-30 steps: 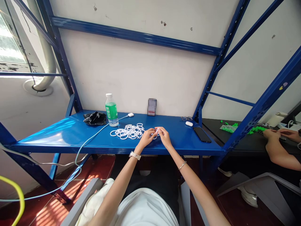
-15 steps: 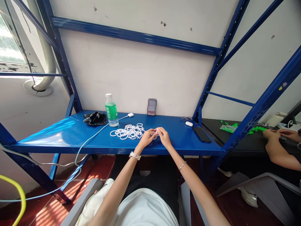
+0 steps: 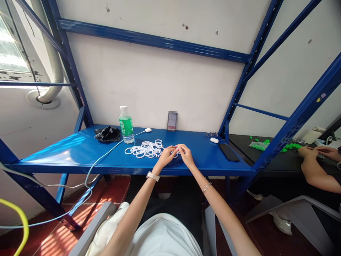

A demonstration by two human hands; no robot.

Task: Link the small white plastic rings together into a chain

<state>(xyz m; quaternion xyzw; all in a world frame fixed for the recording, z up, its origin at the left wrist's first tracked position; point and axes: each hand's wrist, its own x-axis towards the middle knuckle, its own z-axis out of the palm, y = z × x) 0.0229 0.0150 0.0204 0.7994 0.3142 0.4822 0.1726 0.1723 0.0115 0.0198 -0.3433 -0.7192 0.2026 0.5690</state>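
My left hand (image 3: 168, 154) and my right hand (image 3: 185, 154) meet fingertip to fingertip just above the front part of the blue table (image 3: 202, 161). Both pinch at a white ring (image 3: 176, 155), which shows as a pale arc beneath the fingers; most of it is hidden by them. Left of my left hand lies a loose, tangled pile of white rings (image 3: 145, 149), some overlapping. They look like thin cord loops, though their material is hard to make out.
A green-labelled water bottle (image 3: 126, 125) stands behind the pile, with a crumpled black bag (image 3: 107, 134) on its left. A phone (image 3: 172, 121) leans on the wall. Another black phone (image 3: 228, 152), a white case (image 3: 214, 140) and glasses (image 3: 211, 134) lie right. A co-worker's hands (image 3: 309, 152) handle green pieces.
My fingertips have shifted slightly at the pinch, and a little more of the white arc shows beneath them. The pile and everything else stay put.
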